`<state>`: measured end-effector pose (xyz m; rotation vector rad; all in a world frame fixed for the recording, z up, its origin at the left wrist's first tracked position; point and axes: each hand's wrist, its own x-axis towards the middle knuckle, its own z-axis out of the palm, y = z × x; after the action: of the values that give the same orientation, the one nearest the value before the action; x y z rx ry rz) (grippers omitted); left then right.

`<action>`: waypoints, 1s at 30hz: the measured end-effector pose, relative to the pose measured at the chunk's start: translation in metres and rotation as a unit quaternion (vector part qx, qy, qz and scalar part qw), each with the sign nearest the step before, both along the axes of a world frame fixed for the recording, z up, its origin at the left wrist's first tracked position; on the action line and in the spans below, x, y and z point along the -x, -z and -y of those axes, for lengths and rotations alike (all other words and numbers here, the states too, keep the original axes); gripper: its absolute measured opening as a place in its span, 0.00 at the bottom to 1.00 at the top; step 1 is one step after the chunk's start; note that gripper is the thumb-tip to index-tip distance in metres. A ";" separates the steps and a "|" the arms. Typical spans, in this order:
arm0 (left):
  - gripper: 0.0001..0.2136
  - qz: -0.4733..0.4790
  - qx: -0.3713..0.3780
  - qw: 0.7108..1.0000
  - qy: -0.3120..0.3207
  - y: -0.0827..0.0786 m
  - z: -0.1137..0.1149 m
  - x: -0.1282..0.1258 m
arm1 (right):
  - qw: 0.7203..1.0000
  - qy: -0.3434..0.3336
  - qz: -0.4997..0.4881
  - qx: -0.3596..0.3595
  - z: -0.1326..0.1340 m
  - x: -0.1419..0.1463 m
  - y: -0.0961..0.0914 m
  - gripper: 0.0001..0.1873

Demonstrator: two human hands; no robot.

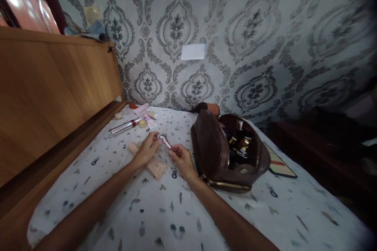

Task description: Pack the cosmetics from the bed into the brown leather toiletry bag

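Between thumb and fingers, my right hand (183,161) grips a small pinkish tube (166,142) with a pale end, tilted up toward the left. My left hand (147,149) is close by that end, its fingers loosely bent and apart; whether the fingertips touch the tube is hard to tell. Beneath my left hand a larger beige squeeze tube (156,168) lies on the patterned cloth, partly covered by the hand. To the right of my right hand stands a brown cosmetic bag (210,141), unzipped, with several dark and gold-coloured items inside.
On the cloth (173,204) at the left lie a silver tube (123,126), small yellowish pots and several pink tubes (150,120). A brown-and-black object (212,109) is behind the bag, a flat panel (281,162) right of it. Wooden furniture (59,86) borders the left; a papered wall stands behind.
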<state>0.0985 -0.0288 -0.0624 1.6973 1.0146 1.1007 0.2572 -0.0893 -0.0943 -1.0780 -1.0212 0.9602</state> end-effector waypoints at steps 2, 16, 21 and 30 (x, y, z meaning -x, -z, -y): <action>0.17 0.011 0.010 1.000 0.000 0.000 -0.002 -0.004 | 1.000 0.000 0.018 -0.013 0.000 -0.001 0.001 0.12; 0.16 0.081 0.068 0.994 0.032 -0.006 0.000 0.007 | 0.999 -0.034 -0.033 0.012 -0.002 -0.003 -0.003 0.17; 0.17 0.099 0.075 0.991 0.039 -0.004 0.001 0.007 | 0.997 -0.015 -0.066 0.031 -0.001 -0.004 -0.006 0.18; 0.17 0.109 0.075 0.990 0.050 -0.003 0.001 0.008 | 0.995 -0.005 -0.092 0.037 -0.001 -0.005 -0.007 0.19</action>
<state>0.0904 -0.0302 -0.0595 1.4574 0.8443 1.0900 0.2623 -0.0883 -0.0876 -1.0249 -0.8461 1.0925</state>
